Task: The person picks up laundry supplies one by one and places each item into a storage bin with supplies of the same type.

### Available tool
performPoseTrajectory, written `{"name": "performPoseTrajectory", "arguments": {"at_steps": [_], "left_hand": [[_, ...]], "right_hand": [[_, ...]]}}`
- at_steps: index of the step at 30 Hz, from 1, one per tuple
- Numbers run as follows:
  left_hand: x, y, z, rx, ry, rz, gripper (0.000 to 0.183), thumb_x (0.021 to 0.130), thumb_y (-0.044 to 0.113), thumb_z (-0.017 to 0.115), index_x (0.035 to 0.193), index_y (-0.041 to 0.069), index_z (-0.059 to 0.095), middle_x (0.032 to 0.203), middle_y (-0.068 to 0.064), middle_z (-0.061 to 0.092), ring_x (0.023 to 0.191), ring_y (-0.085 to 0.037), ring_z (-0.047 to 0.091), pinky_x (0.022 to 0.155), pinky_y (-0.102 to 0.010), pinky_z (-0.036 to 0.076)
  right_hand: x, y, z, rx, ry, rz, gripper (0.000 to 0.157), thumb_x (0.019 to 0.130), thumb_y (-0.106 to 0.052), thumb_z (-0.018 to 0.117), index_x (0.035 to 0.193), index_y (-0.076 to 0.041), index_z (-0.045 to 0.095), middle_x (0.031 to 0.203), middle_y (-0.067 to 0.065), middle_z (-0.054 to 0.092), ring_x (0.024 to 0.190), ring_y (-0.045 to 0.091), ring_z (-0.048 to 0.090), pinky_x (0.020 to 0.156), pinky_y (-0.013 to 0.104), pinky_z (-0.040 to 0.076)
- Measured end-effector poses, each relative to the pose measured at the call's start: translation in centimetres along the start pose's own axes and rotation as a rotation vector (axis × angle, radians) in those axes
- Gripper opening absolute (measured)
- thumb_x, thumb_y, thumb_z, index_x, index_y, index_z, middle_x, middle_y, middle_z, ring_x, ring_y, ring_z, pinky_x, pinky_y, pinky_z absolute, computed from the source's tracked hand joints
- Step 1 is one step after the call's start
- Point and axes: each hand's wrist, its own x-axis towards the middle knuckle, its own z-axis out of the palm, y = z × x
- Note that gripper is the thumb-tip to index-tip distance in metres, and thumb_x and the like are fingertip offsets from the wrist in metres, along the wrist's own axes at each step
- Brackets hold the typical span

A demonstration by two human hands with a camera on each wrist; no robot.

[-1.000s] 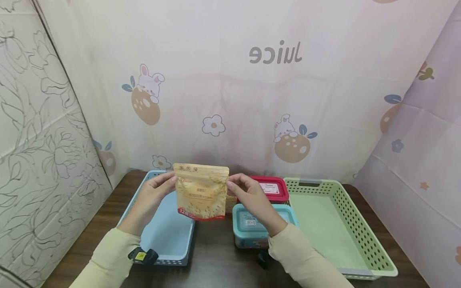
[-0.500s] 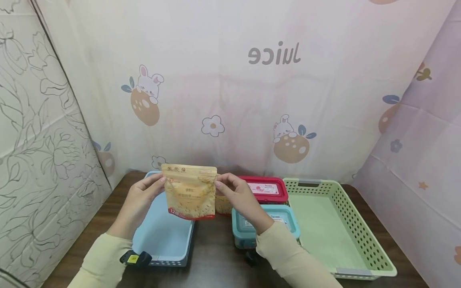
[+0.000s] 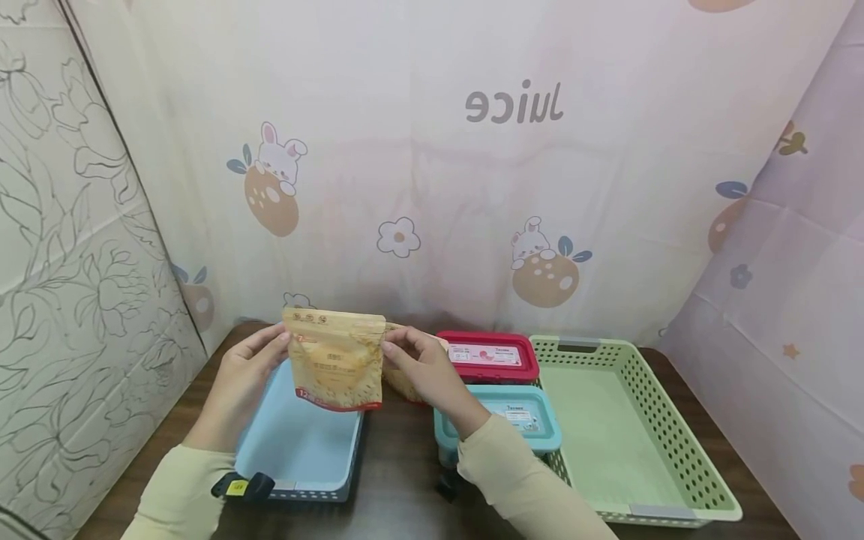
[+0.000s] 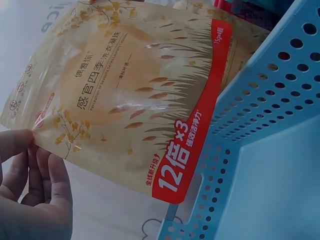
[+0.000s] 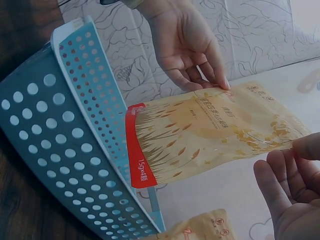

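A beige pouch of laundry pods (image 3: 335, 364) with a red bottom band hangs upright over the blue basket (image 3: 304, 450). My left hand (image 3: 232, 382) pinches its left edge near the top, and my right hand (image 3: 432, 375) pinches the opposite edge. Both grips show in the right wrist view, where the pouch (image 5: 210, 130) stretches between the left hand (image 5: 187, 42) and the right hand (image 5: 295, 190). Behind my right hand stands a second beige pouch (image 3: 400, 381), partly hidden. In the left wrist view the held pouch (image 4: 120, 90) lies close to the camera.
A red-lidded box (image 3: 493, 356) stands behind a turquoise-lidded box (image 3: 526, 412), right of centre. Farther right is a pale green basket (image 3: 682, 427). All of these rest on a dark wooden table (image 3: 398, 480), with a printed curtain (image 3: 432, 165) behind.
Both hands have moved left with the pouch, bringing it from the blue basket's right side to over the basket. More of the second pouch and the two boxes now shows.
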Motion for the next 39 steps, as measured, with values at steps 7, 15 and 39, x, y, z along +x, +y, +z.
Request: {"name": "performPoseTrajectory", "arguments": {"at_steps": [7, 15, 39], "left_hand": [[-0.1, -0.1, -0.9, 0.046, 0.034, -0.029, 0.073, 0.097, 0.051, 0.058, 0.152, 0.006, 0.04, 0.151, -0.01, 0.042, 0.131, -0.019, 0.046, 0.114, -0.04, 0.035], [0.1, -0.4, -1.8, 0.065, 0.051, 0.007, 0.07, 0.1, 0.049, 0.056, 0.152, 0.005, 0.04, 0.149, -0.011, 0.042, 0.125, -0.013, 0.049, 0.116, -0.05, 0.03], [4.4, -1.2, -2.1, -0.034, 0.158, -0.073, 0.061, 0.103, 0.037, 0.056, 0.153, 0.005, 0.039, 0.157, -0.016, 0.034, 0.139, -0.026, 0.042, 0.113, -0.033, 0.036]], "right_hand": [[0.7, 0.6, 1.2, 0.038, -0.001, 0.032, 0.03, 0.099, -0.028, 0.066, 0.117, -0.004, 0.066, 0.114, 0.008, 0.063, 0.101, 0.023, 0.066, 0.088, 0.033, 0.057], [1.7, 1.1, 2.1, 0.045, -0.003, 0.04, 0.027, 0.098, -0.03, 0.066, 0.117, -0.011, 0.066, 0.112, 0.004, 0.063, 0.101, 0.018, 0.066, 0.089, 0.032, 0.057], [5.7, 3.0, 4.8, -0.014, 0.129, 0.083, 0.02, 0.102, -0.027, 0.061, 0.114, -0.012, 0.066, 0.098, 0.0, 0.063, 0.094, 0.026, 0.064, 0.08, 0.032, 0.054]]}}
